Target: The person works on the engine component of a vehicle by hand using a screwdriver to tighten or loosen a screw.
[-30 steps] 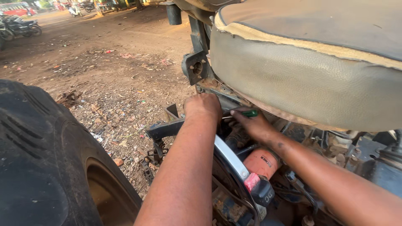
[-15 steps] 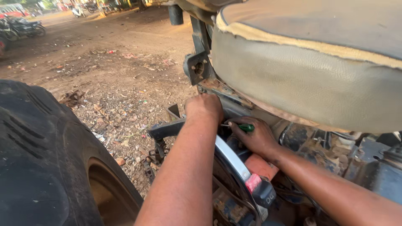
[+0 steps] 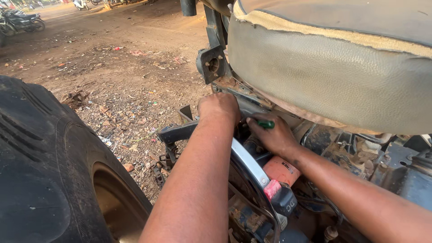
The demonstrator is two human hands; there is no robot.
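My left hand (image 3: 219,107) reaches down under the worn grey seat (image 3: 342,76), its fingers curled out of sight against the rusty seat bracket (image 3: 234,85). My right hand (image 3: 272,133) sits just right of it, closed around a tool with a green handle (image 3: 266,124) whose tip is hidden below. An orange cylindrical filter (image 3: 281,170) lies under my right wrist. A curved chrome bar (image 3: 247,164) passes beneath both forearms.
A large black tyre (image 3: 40,171) fills the lower left. Dirt ground with litter (image 3: 126,90) stretches behind. A black metal bracket (image 3: 173,132) juts out to the left. Greasy engine parts (image 3: 387,162) lie at the right. Parked motorbikes (image 3: 20,20) stand far off.
My right hand has slid slightly left with the green-handled tool, closer to my left hand. The view has shifted a little.
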